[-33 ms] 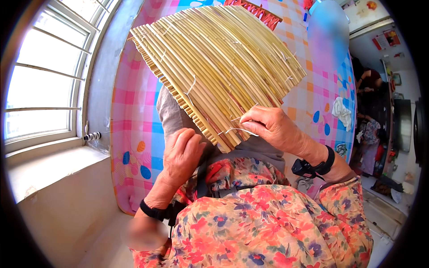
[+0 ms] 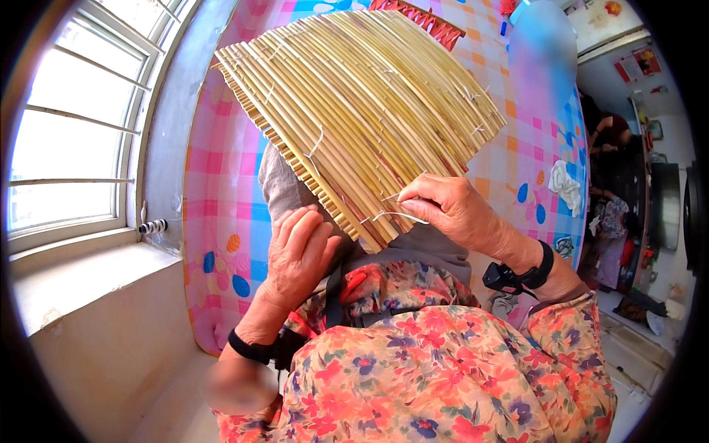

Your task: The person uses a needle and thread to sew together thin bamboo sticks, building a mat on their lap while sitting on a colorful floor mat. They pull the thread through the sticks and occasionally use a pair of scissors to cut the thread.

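Observation:
A mat of straw-coloured stalks [image 2: 347, 111] lies across my lap, its rods side by side and tied with thin white strings. At its near right corner, my right hand [image 2: 450, 210] pinches a thin white string [image 2: 402, 215] between thumb and fingers. The string curves over the last rods of the mat. Beside the near left edge is my left hand [image 2: 299, 251], its fingers loosely straightened over my grey trouser leg [image 2: 284, 181]. No object shows in it, though its palm side is hidden.
Beneath the mat spreads a pink, blue and orange checked cover [image 2: 221, 199]. A red lattice strip [image 2: 436, 28] lies beyond the mat, and a white cloth [image 2: 565, 188] at the right. A barred window [image 2: 81, 125] stands left. Other people [image 2: 611, 221] appear far right.
My left hand has uncurled from a fist, its fingers stretching slightly upward. The right hand keeps its pinch on the string, almost unmoved, and the mat stays in place.

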The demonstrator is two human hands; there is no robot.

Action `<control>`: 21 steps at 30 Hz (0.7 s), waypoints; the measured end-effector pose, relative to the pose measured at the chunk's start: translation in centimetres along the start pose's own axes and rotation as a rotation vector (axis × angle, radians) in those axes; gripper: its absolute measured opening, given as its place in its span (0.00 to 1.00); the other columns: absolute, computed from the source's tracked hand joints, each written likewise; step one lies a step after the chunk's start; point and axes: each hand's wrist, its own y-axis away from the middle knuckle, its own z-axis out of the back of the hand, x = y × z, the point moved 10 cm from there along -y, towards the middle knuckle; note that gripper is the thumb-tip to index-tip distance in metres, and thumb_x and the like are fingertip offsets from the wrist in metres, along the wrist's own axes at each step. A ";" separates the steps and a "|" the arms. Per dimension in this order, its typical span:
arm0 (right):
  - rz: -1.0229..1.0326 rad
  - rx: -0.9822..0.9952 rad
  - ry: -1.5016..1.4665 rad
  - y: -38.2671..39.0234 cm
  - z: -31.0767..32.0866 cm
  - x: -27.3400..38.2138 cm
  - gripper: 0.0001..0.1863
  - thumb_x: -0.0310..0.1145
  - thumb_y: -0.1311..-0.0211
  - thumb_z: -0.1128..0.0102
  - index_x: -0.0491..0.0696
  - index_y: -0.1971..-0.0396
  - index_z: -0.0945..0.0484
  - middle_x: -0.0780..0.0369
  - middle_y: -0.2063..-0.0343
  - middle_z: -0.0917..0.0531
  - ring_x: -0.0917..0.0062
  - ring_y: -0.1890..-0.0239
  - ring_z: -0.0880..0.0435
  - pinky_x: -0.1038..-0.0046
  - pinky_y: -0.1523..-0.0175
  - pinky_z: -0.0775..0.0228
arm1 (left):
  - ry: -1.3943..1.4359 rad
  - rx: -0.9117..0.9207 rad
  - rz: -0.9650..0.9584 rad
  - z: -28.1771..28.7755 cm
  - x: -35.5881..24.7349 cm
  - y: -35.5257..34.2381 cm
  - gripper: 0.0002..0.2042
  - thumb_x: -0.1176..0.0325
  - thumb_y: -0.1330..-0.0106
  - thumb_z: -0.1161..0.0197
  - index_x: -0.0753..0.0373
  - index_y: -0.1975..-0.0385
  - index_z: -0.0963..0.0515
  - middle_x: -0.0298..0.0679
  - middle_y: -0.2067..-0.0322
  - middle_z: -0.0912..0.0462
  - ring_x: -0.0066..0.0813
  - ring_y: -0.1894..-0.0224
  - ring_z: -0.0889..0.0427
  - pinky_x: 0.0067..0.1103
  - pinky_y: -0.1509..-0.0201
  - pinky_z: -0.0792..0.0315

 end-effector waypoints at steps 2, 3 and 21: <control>-0.024 -0.034 -0.018 0.0 0.7 -0.1 0.06 0.28 0.37 0.42 0.42 0.64 0.22 0.56 0.69 0.19 0.64 0.65 0.19 0.69 0.60 0.28 | -0.137 0.101 -0.217 -0.6 -1.6 -1.4 0.21 0.71 0.46 0.36 0.63 0.50 0.25 0.42 0.45 0.26 0.37 0.36 0.32 0.47 0.30 0.48; -0.037 -0.053 -0.027 0.0 1.0 -0.1 0.06 0.28 0.38 0.42 0.42 0.64 0.22 0.56 0.70 0.19 0.65 0.66 0.19 0.70 0.60 0.28 | -0.119 0.139 -0.241 -1.2 -1.7 -2.0 0.20 0.70 0.45 0.37 0.63 0.50 0.25 0.41 0.44 0.26 0.37 0.36 0.33 0.47 0.30 0.49; 0.111 -0.490 -0.346 -3.1 15.2 7.7 0.10 0.34 0.32 0.44 0.42 0.62 0.21 0.68 0.81 0.25 0.89 0.80 0.26 0.85 0.76 0.31 | 0.133 -0.156 -0.409 7.7 -2.3 -16.0 0.24 0.63 0.53 0.27 0.65 0.56 0.24 0.44 0.58 0.18 0.42 0.55 0.20 0.32 0.49 0.26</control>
